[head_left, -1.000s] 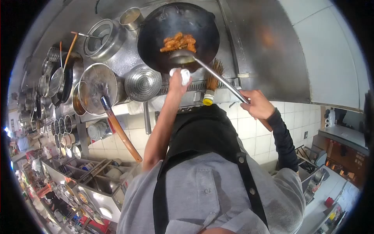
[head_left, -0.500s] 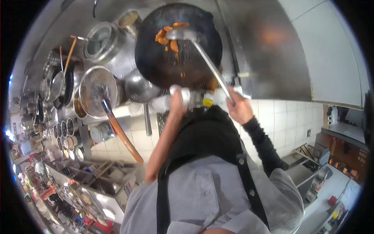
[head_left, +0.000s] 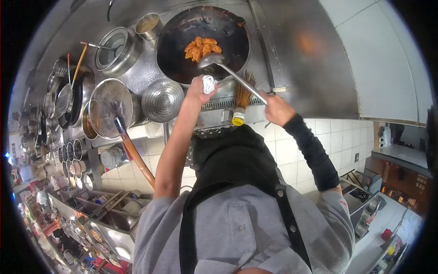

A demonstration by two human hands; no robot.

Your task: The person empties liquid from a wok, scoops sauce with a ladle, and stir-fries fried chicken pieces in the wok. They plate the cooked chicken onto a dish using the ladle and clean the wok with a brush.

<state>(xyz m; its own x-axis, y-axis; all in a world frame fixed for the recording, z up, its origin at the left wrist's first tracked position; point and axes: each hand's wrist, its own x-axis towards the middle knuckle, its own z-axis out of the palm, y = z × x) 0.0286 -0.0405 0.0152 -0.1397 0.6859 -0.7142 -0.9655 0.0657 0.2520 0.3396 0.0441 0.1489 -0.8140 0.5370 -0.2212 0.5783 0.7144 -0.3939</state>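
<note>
A large black wok (head_left: 178,57) sits on the range, with browned, glazed pieces of food (head_left: 203,47) heaped in its middle. My left hand (head_left: 200,90) is closed around a folded white cloth (head_left: 208,85) at the wok's near rim; whether the rim itself is gripped through the cloth is hidden. In my right hand (head_left: 279,109) is the long metal handle of a ladle (head_left: 211,60). Its bowl rests inside the wok, against the near side of the food. Between my hands a bamboo wok brush (head_left: 244,93) with a yellow end lies near the range's front edge.
Left of the wok are a perforated strainer (head_left: 163,100), a wide mesh sieve (head_left: 111,107) with a wooden handle jutting toward me, a lidded pot (head_left: 117,51) and a small metal pot (head_left: 148,26). A steel panel (head_left: 305,59) stands on the right.
The food has gathered into one heap in the wok. The wok has shifted slightly left, my left hand has moved up and forward, and the ladle bowl has come down toward the near side.
</note>
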